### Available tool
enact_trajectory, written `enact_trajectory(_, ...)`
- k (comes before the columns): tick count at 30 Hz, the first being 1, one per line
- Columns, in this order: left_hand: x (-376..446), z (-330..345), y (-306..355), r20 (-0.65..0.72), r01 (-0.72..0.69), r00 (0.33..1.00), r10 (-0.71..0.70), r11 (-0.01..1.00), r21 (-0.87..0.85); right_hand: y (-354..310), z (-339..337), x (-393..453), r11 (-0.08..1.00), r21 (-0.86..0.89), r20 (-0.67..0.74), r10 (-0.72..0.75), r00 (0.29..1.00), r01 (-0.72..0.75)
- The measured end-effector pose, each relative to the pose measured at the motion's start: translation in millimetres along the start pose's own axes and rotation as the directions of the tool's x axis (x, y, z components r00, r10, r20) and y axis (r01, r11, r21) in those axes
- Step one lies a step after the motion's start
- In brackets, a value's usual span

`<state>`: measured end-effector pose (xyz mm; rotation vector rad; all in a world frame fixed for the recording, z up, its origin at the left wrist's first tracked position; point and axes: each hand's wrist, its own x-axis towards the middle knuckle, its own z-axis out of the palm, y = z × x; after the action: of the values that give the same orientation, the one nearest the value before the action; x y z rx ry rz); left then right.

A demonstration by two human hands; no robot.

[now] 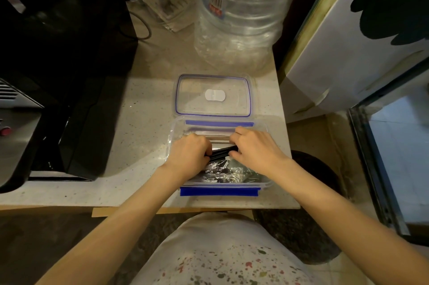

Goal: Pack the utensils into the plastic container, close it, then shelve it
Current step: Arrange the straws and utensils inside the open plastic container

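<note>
Two hands in the open plastic container (262, 183) on the counter (144, 122): black appliance (65, 64) far left, left hand (188, 153) & right hand (254, 147) both gripping black utensils (221, 152). Lid (213, 95) lies just behind, big water jug (239, 10) behind that, cabinet door (348, 52) on the right.

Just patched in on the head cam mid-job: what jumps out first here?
Both hands, left hand and right hand, are inside the open plastic container at the counter's near edge, gripping a bundle of black utensils. Its lid lies on the counter just behind it, with a big clear water bottle further back.
</note>
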<state>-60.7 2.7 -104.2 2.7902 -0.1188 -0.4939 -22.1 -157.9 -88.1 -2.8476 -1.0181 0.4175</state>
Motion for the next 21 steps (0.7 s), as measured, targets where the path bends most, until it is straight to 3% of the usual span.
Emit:
enact_trajectory(7,1.5,-3.3,-3.7,0.063,-0.097,0.993,0.097,0.995,0.009,-1.0,2.1,-14.7,0.983,0.176,0.119,-0.078,0.990,0.057)
enact_trajectory(13,0.0,-5.3,1.8,0.012,-0.101,0.995,0.100,0.992,0.076,-1.3,4.7,-18.6,0.987,0.136,0.133,-0.109,0.985,0.091)
enact_trajectory(21,-17.4,-8.9,2.9,-0.038,-0.147,0.989,0.145,0.989,-0.037,7.4,-11.1,-19.5,0.990,0.111,0.254,-0.109,0.961,0.083)
